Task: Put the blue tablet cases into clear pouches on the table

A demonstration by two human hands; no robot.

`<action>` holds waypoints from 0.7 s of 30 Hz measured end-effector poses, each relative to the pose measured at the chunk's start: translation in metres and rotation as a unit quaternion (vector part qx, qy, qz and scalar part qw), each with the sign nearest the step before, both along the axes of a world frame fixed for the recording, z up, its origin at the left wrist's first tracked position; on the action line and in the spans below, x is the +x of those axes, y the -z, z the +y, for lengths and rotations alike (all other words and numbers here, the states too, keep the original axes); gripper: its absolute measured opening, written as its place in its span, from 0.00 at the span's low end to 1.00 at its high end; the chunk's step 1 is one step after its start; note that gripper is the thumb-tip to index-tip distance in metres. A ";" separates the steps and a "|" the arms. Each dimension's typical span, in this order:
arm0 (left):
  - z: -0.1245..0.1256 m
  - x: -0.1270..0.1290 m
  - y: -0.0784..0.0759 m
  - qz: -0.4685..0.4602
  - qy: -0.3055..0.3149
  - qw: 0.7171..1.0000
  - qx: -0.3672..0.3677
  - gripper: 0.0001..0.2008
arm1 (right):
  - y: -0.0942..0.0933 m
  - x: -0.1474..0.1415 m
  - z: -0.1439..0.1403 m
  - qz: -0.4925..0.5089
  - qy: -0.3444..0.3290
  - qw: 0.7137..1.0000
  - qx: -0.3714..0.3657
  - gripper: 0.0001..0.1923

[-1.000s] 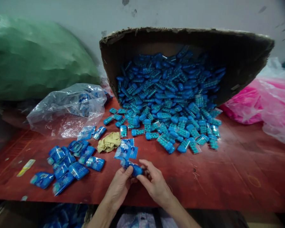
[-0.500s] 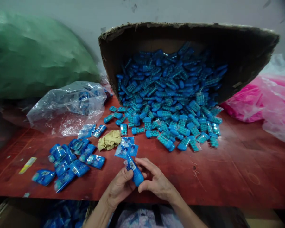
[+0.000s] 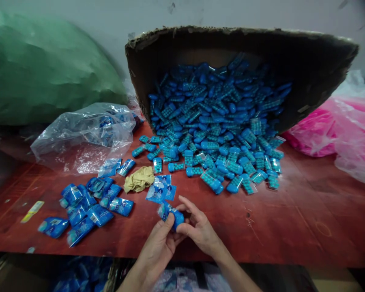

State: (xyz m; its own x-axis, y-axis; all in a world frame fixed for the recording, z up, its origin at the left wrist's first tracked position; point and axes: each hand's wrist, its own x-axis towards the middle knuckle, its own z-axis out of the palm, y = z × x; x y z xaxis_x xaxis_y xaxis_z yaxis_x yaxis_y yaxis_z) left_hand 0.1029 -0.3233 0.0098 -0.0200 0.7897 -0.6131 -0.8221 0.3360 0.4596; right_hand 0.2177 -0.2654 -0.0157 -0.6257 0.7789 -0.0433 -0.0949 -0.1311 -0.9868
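Note:
A small bottle in a blue printed sleeve [image 3: 177, 219] is between my two hands, above the front of the table. My left hand [image 3: 161, 239] grips it with the thumb lying across its side. My right hand [image 3: 199, 229] has its thumb and bent fingers at the bottle's right end, the index finger sticking out; part of its grip is hidden. Just beyond lie flat blue printed sleeves [image 3: 161, 192] and a crumpled yellowish cloth or glove [image 3: 139, 179]. Several blue-sleeved bottles [image 3: 100, 215] lie in a group to the left.
A cardboard box [image 3: 240, 34] on its side spills blue-capped clear bottles of teal beads [image 3: 213, 113] onto the red table [image 3: 292, 227]. A clear plastic bag [image 3: 79, 138] and big green sack [image 3: 48, 73] stand left, pink bags [image 3: 322, 125] right. A yellow-white strip [image 3: 32, 211] lies left.
The bottle has turned in my hands, showing more of the sleeve's printed side. My left thumb has moved across it, and my right index finger has lifted off its upper part.

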 end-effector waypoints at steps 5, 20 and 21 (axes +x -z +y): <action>0.003 -0.007 -0.003 -0.003 0.009 1.000 0.014 0.07 | 0.005 -0.005 0.001 0.078 -0.016 0.995 -0.064 0.34; -0.001 0.005 0.007 -0.001 -0.052 0.999 0.006 0.08 | 0.007 -0.005 -0.001 0.061 -0.012 0.995 -0.080 0.36; -0.001 0.006 0.006 0.007 -0.054 0.998 0.007 0.08 | 0.008 -0.005 -0.002 0.052 -0.008 0.996 -0.075 0.35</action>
State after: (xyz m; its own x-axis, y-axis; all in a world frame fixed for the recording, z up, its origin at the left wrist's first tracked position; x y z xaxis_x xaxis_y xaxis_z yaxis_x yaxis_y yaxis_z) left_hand 0.1091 -0.3246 0.0042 -0.1145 0.7905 -0.6017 -0.8469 0.2389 0.4751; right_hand 0.2122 -0.2670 -0.0232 -0.6451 0.7586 -0.0917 -0.1933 -0.2780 -0.9409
